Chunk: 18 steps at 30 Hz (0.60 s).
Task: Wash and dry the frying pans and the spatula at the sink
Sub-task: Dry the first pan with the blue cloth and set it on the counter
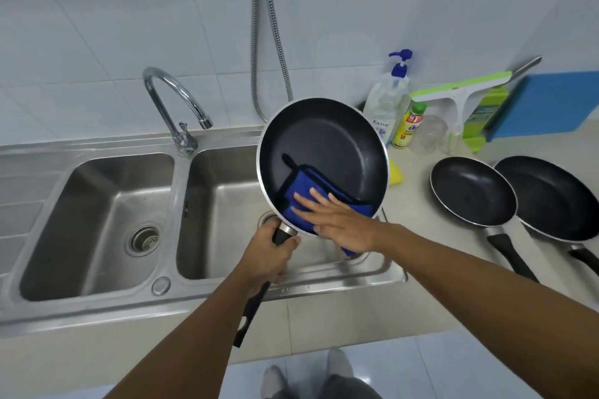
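Steel double sink (97, 146). Frying pan (327, 146) tilted, handle pointing near; left hand (270, 254) fist-grips it, right hand (337, 220) spread flat on blue cloth (301, 186). Two pans (473, 191) on right worktop (418, 204).

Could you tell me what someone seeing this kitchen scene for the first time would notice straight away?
First, the frying pan tilted up over the right basin of the steel sink, its handle gripped by the left hand while the right hand presses a blue cloth flat inside it. Next, two more pans side by side on the counter to the right, and the curved tap behind the sink.
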Each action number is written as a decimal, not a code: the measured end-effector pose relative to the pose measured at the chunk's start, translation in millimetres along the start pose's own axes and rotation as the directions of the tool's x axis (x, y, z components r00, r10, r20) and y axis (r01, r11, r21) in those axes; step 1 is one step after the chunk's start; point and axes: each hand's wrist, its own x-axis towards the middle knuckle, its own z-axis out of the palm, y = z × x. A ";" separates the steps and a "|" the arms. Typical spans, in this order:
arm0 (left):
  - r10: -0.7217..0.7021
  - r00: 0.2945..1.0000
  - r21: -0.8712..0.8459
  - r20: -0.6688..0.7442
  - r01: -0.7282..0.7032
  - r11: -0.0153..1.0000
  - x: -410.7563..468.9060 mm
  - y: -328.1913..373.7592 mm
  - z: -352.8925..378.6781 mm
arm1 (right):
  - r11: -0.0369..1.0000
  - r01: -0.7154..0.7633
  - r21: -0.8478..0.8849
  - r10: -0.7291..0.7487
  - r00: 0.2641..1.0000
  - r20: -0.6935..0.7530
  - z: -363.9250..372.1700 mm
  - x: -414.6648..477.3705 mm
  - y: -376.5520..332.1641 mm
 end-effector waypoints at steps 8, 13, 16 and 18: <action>-0.025 0.997 0.005 0.079 0.024 1.000 1.2 13.6 10.6 | 0.772 -0.369 -0.518 0.260 0.926 -0.273 -44.6 -41.0 104.2; 0.012 0.994 0.008 0.106 -0.013 1.000 -2.9 18.5 29.9 | 0.802 -0.459 -0.383 0.279 0.854 -0.439 -90.8 -1.5 92.1; 0.036 0.996 0.056 0.082 -0.041 0.998 -1.8 19.8 34.6 | 0.909 -0.374 -0.183 0.287 0.881 -0.376 -102.7 31.1 56.5; 0.045 0.996 0.081 0.081 -0.052 0.995 0.4 20.7 33.0 | 0.960 -0.248 -0.130 0.194 0.924 -0.329 -96.4 42.8 27.5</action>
